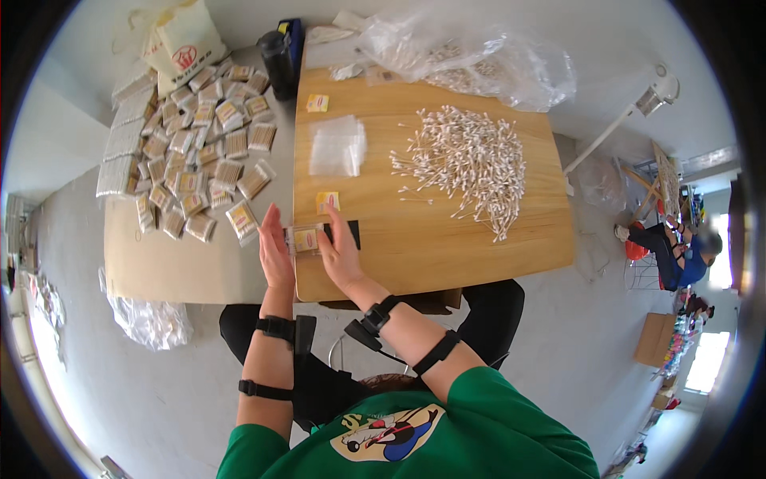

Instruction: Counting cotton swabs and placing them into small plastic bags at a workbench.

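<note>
Both of my hands meet at the wooden tabletop's left front edge, around a small clear packet (306, 239) with a yellow-and-white label. My left hand (275, 254) is open, its fingers stretched out along the packet's left end. On the other end rests my right hand (343, 254), fingers extended and thumb against the packet. A flat black piece (354, 235) shows from under the right hand. Just beyond lies a yellow label card (327, 202). Farther back are clear plastic bags (336, 147) in a stack and another yellow card (317, 103).
Loose cotton swabs (471, 164) form a heap on the right. Filled swab packets (191, 180) pile up on the left table, near a dark bottle (278, 65) and a printed bag (185, 48). A large plastic bag (511, 68) sits behind. Another person (692, 259) sits far right.
</note>
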### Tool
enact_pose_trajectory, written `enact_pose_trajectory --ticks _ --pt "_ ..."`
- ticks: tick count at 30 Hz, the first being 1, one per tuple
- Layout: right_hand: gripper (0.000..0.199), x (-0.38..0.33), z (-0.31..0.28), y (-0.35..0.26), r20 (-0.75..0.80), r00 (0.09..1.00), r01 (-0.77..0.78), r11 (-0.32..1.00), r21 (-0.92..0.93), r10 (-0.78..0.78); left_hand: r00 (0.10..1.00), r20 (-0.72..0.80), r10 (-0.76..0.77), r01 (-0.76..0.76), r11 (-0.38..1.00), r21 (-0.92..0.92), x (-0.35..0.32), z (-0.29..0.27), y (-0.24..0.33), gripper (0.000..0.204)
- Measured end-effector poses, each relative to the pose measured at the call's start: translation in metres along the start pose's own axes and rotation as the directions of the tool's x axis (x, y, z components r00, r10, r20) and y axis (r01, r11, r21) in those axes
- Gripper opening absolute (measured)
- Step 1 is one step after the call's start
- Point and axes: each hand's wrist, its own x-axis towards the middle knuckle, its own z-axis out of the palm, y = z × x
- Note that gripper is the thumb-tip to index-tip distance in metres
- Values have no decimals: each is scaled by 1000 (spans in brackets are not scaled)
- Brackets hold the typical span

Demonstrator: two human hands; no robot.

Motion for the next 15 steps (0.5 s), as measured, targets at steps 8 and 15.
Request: enact_pose_trajectory --ticks 8,15 --pt "29 40 -171 11 -148 973 -9 618 -786 -174 874 412 259 -472 660 585 -62 41 -20 34" --pt "8 17 -174 26 164 973 229 669 -707 -160 764 608 218 -643 339 687 -75 95 -60 53"
